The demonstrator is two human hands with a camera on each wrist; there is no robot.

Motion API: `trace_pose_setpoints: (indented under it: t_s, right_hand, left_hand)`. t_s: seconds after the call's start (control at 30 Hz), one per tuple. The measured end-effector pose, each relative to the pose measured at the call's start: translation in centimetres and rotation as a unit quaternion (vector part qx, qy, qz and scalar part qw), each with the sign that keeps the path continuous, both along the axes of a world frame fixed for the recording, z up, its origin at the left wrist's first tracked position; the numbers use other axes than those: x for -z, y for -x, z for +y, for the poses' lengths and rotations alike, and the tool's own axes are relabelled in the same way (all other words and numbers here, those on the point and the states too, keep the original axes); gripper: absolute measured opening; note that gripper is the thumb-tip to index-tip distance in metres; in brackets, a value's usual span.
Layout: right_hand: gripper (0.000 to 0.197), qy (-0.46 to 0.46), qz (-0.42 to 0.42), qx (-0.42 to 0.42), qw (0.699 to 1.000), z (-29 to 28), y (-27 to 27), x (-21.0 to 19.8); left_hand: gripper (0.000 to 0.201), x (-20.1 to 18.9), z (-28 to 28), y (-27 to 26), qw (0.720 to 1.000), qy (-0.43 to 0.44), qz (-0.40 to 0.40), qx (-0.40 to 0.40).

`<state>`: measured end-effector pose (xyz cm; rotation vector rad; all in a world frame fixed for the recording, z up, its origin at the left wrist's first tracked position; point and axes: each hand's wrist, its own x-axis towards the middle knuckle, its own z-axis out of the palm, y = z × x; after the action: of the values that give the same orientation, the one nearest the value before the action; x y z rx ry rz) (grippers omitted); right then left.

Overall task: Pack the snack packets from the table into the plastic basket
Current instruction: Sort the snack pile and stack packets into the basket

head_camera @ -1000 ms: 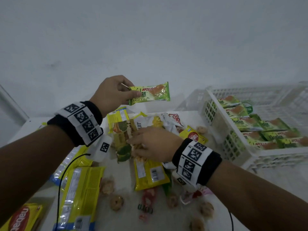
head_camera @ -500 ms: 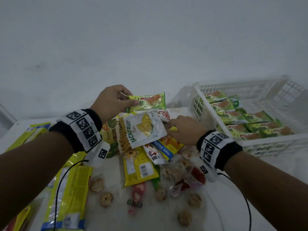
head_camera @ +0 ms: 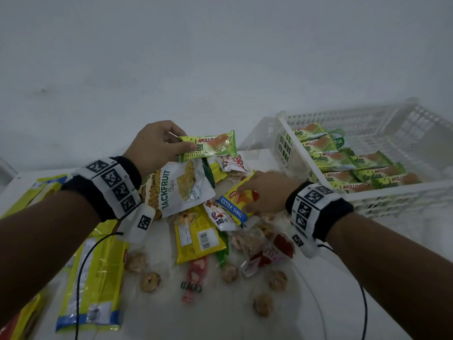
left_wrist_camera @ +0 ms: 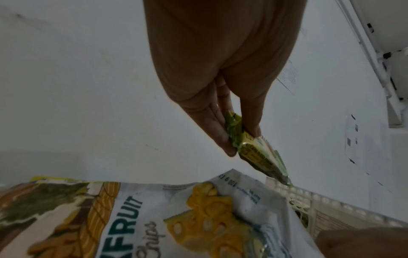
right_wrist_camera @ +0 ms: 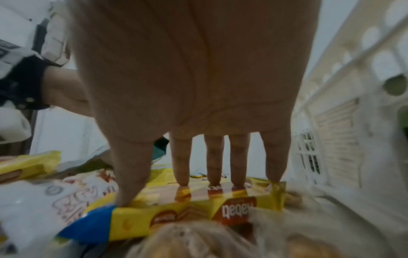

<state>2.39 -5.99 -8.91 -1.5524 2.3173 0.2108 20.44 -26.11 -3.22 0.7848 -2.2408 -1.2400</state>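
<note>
Packets lie heaped on the tabletop [head_camera: 306, 303] just left of the plastic basket [head_camera: 362, 200]. Pandan cake packet [head_camera: 208, 146] is pinched in the left hand [head_camera: 157, 146]; yellow wafer packet [right_wrist_camera: 187, 207] is pressed under the spread right hand [right_wrist_camera: 194, 87] and should be gripped firmly before being lifted.

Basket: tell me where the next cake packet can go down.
The plastic basket is bare along its far side, between the back wall and the green cake packets filling the near half. The table pile beside the jackfruit pouch is crowded.
</note>
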Motion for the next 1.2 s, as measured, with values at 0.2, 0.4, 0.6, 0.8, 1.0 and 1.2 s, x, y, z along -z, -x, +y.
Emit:
trace_pose_setpoints:
  t_s: [0.2, 0.4, 0.6, 0.8, 1.0, 1.2]
  right_hand:
    - [0.082, -0.025, 0.033, -0.027, 0.999, 0.7, -0.3, -0.4]
    - [0.052, 0.0, 0.054, -0.031, 0.998, 0.1, -0.1, -0.4]
    - [0.057, 0.002, 0.03, -0.006, 1.0, -0.2, 0.7, -0.4]
    - [0.052, 0.017, 0.089, -0.044, 0.995, -0.6, 0.7, 0.5]
    - [0.037, 0.059, 0.062, -0.01, 0.996, -0.8, 1.4, -1.1]
    - [0.044, 0.015, 0.065, -0.014, 0.998, -0.1, 0.3, -0.6]
  left_hand:
    - [0.049, 1.2, 0.1, -0.3, 1.0, -0.005, -0.02, 0.003]
    - [0.04, 1.8, 0.7, -0.7, 1.0, -0.007, -0.013, 0.001]
    - [0.039, 1.2, 0.8, -1.8, 1.0, 0.008, 0.005, -0.009]
    - [0.044, 1.4, 0.8, -2.4, 1.0, -0.004, 0.001, -0.005]
    - [0.044, 1.5, 0.8, -2.4, 1.0, 0.001, 0.002, -0.001]
    - [0.048, 1.7, 1.1, -2.1, 1.0, -0.002, 0.008, 0.006]
